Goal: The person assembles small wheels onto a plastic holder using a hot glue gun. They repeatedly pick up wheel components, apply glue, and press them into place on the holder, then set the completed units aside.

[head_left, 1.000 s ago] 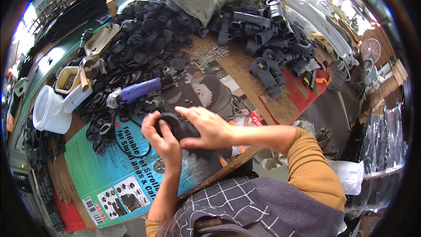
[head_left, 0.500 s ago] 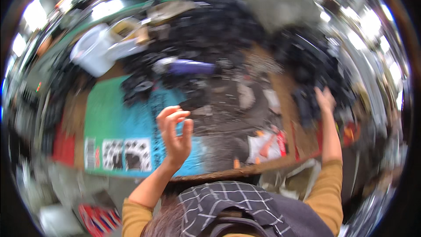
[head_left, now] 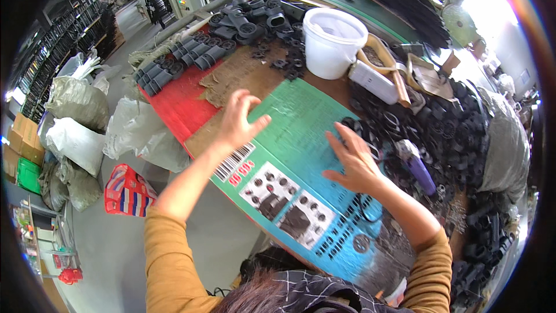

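My left hand [head_left: 236, 124] hovers over the left part of a flattened green and blue cardboard sheet [head_left: 289, 110]. Its fingers are bent and apart from the thumb, with nothing held. Above the middle of the same sheet, my right hand [head_left: 354, 163] has its fingers spread and is free of any object. Black rings [head_left: 376, 133] lie just beyond that hand. Farther off to the left stand rows of black plastic fittings [head_left: 200, 49], some on a red sheet [head_left: 179, 104], with a heap of larger black fittings [head_left: 249, 20] behind.
A white bucket [head_left: 330, 52] stands at the back of the table. Beside it are a white container [head_left: 373, 81] and a wooden-handled tool [head_left: 401, 90]. A purple cylinder [head_left: 420, 174] lies among black parts. Sacks [head_left: 75, 145] and a striped bag [head_left: 128, 191] rest on the floor.
My view has swung left, bringing the rows of black fittings into sight. My right hand has come away from the dark parts at the right to over the cardboard.
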`<state>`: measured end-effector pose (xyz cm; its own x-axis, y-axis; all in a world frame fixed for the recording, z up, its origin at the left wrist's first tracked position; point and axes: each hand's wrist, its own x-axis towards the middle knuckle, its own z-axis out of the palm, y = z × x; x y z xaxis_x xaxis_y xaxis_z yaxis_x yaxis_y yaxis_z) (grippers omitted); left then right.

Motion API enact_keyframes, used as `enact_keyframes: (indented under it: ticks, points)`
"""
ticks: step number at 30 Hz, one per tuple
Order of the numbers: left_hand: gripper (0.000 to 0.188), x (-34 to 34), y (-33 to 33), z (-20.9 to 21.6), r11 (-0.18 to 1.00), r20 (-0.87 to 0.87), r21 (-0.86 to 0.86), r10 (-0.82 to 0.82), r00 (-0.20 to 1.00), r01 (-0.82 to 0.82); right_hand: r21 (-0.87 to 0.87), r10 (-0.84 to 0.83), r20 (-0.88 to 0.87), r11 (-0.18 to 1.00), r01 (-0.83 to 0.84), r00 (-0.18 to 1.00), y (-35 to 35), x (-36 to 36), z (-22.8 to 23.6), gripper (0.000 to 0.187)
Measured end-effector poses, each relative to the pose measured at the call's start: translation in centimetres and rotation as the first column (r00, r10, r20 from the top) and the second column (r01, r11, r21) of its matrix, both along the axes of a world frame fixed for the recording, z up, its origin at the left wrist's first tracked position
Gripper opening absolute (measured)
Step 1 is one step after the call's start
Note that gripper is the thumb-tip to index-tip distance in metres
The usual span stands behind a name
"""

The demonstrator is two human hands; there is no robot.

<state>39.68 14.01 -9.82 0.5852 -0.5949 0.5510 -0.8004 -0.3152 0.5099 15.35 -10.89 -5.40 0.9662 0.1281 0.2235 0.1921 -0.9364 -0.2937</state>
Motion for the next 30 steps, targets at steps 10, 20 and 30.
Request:
enact_keyframes:
  ticks: [10, 20, 30]
  points:
    - [0.091, 30.5, 2.5, 2.0, 0.664, 0.044, 0.655, 0.444, 0.895, -0.361, -0.1, 0.046, -0.55, 0.988, -0.12, 0.834, 0.3, 12.9, -4.8, 0.114]
    - [0.093, 28.5, 1.2, 2.8, 0.521, 0.0, 0.759, 0.599, 0.801, -0.389, 0.158, 0.119, -0.661, 0.987, -0.018, 0.74, -0.7, 13.9, -3.8, 0.094]
    - [0.067, -3.8, 4.1, 3.6, 0.815, -0.137, 0.57, -0.03, 0.99, 0.104, 0.357, 0.19, -0.652, 0.931, 0.076, 0.734, -1.9, 14.3, -3.9, 0.08]
